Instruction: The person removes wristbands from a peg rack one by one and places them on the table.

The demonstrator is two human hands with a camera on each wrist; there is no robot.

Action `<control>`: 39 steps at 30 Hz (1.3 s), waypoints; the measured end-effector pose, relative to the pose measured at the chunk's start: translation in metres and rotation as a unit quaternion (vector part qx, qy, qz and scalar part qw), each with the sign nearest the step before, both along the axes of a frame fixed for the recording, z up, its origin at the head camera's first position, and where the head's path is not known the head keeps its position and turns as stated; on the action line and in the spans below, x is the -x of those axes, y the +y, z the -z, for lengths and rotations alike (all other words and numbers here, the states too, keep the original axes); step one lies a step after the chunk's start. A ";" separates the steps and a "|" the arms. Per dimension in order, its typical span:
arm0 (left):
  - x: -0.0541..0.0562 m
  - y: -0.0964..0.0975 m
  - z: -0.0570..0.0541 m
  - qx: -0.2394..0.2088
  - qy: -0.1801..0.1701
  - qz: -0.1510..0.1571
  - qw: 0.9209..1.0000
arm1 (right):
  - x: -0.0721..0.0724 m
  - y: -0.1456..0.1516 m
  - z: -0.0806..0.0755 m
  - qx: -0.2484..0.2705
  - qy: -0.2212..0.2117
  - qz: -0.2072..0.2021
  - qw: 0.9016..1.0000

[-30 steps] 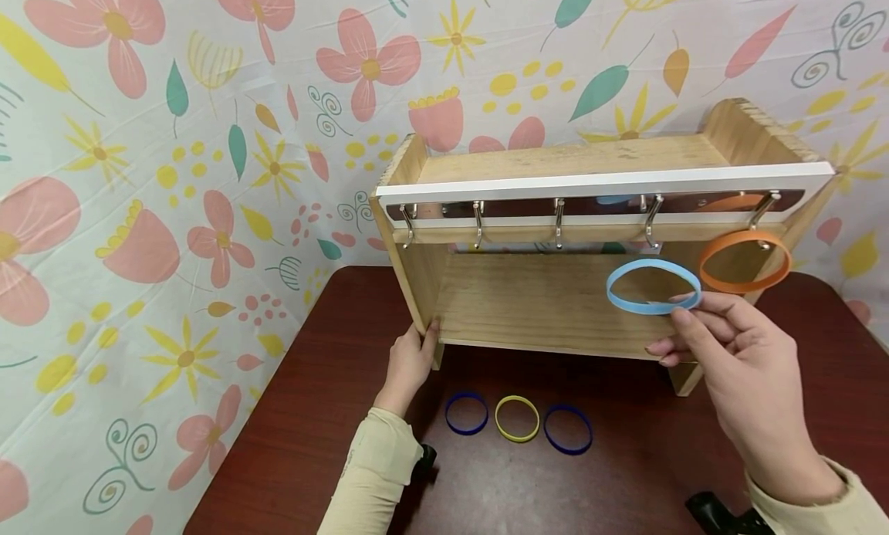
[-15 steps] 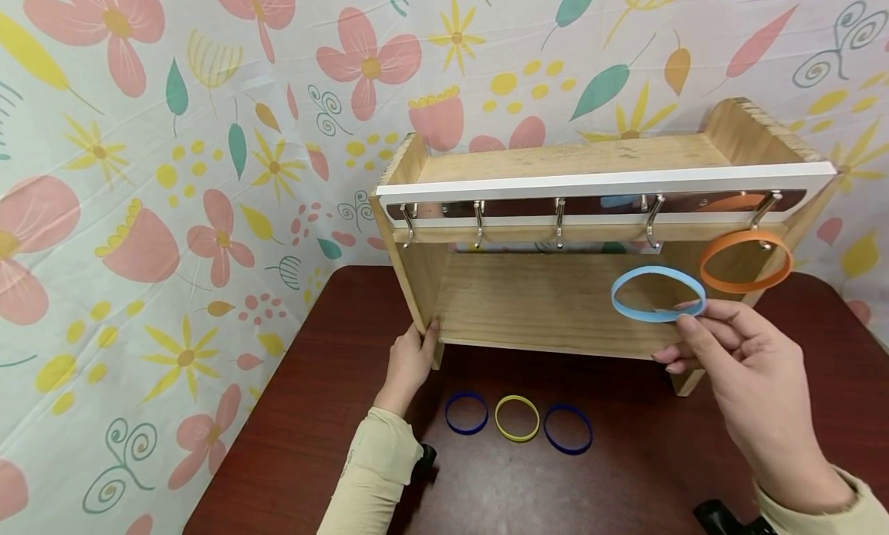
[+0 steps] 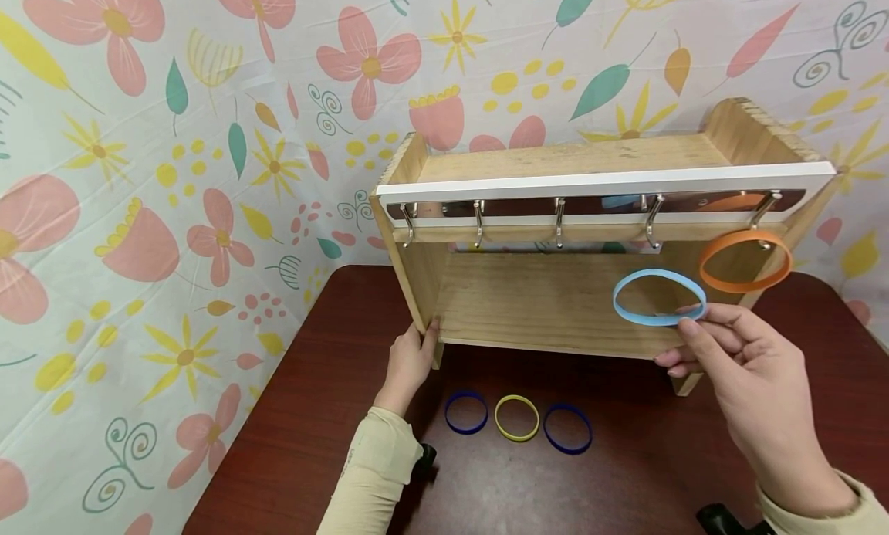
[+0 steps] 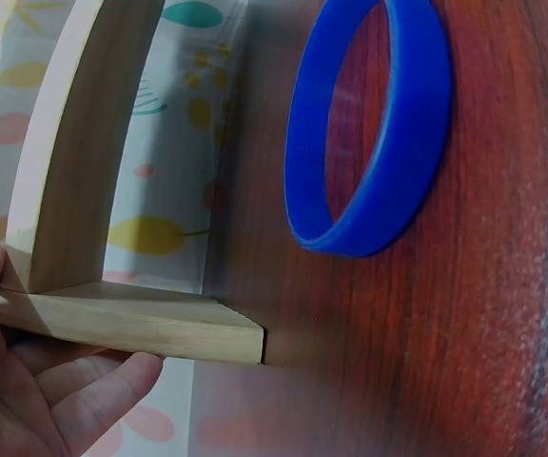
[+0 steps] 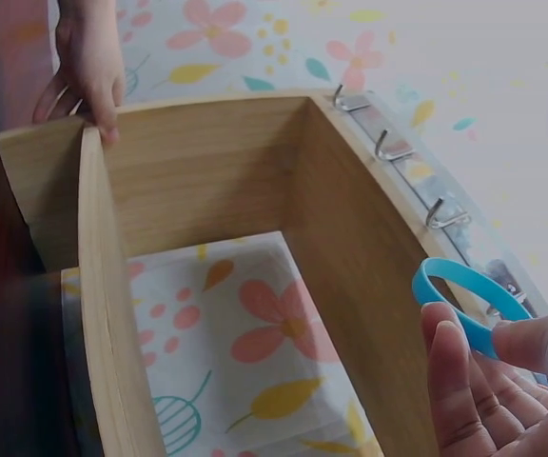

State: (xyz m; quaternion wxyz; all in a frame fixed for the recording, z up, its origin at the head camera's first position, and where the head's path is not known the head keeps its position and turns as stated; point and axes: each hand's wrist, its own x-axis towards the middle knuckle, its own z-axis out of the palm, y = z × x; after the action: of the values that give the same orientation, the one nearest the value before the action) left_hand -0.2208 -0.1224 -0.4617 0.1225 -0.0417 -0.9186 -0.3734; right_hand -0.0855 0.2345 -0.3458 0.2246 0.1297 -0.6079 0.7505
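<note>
The right hand (image 3: pixel 760 392) pinches a light blue band (image 3: pixel 649 319) between thumb and fingers, holding it up before the wooden shelf (image 3: pixel 542 299), below and left of an orange band (image 3: pixel 746 286) that hangs on the rightmost hook (image 3: pixel 766 208). The left hand (image 3: pixel 406 365) grips the shelf low on its left side. Nearer, on the tabletop (image 3: pixel 625 481), lie a yellow band (image 3: pixel 517 439) and two dark blue bands (image 3: pixel 467 431) (yellow in the middle, neatly enough).

Light blue band (image 3: pixel 649 319) aloft, upright wooden shelf (image 3: pixel 528 299)
</note>
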 end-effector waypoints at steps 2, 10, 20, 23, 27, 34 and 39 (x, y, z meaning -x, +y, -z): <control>0.000 0.000 0.000 0.000 0.000 -0.001 1.000 | 0.000 0.000 0.001 0.003 0.001 -0.003 1.000; 0.000 0.000 0.000 -0.005 -0.002 0.007 1.000 | 0.000 0.001 0.003 0.002 0.004 -0.005 1.000; 0.001 0.001 0.001 -0.003 -0.004 0.002 1.000 | -0.003 0.002 0.005 -0.007 -0.006 -0.002 1.000; 0.000 0.001 0.000 -0.002 -0.004 0.000 1.000 | -0.003 0.002 0.005 -0.009 -0.008 -0.002 1.000; 0.000 0.001 0.000 -0.003 -0.003 -0.002 1.000 | -0.004 0.003 0.007 -0.006 -0.013 -0.007 1.000; -0.001 0.002 -0.001 -0.007 -0.008 -0.001 1.000 | -0.006 0.004 0.009 0.002 -0.019 -0.012 1.000; -0.001 0.001 -0.001 -0.012 -0.010 0.002 1.000 | -0.008 0.004 0.012 -0.003 -0.023 -0.010 1.000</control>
State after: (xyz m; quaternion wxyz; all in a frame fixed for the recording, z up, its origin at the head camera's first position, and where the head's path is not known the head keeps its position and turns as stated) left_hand -0.2200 -0.1210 -0.4606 0.1129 -0.0386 -0.9151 -0.3851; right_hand -0.0779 0.2388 -0.3573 0.2028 0.1194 -0.6136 0.7537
